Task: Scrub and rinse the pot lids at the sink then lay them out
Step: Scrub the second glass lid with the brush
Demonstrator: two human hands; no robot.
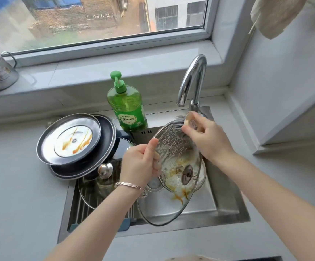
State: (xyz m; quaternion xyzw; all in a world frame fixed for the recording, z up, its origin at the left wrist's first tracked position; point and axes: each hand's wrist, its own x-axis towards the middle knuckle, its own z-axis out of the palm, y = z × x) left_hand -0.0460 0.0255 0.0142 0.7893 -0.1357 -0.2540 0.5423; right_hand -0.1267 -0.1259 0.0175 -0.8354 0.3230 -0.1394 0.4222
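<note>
In the head view, the main danger is a slip. The glass lid (171,146) is wet and foamy, and the left hand (139,161) grips it only at the rim, with the thumb along the edge and the fingers curled around it. The lid is held tilted above the sink (228,196).

The right hand (207,134) pinches a sponge (190,121) and presses it on the far edge of the lid, well away from the left grip. A hard stroke there could turn the lid inside this grip and let it fall on the steel below. Orange stains are still visible on the part of the lid below the grip, so the scrubbing is probably not finished.

Just beside the left grip, on its outer side, a stack of dirty lids (68,142) lies partly over the sink edge and partly on the counter (21,204). A push from the left forearm could shift it.

Both forearms reach forward over the sink. The left wrist is nearly straight. The right wrist bends down, close under the faucet (190,80).
</note>
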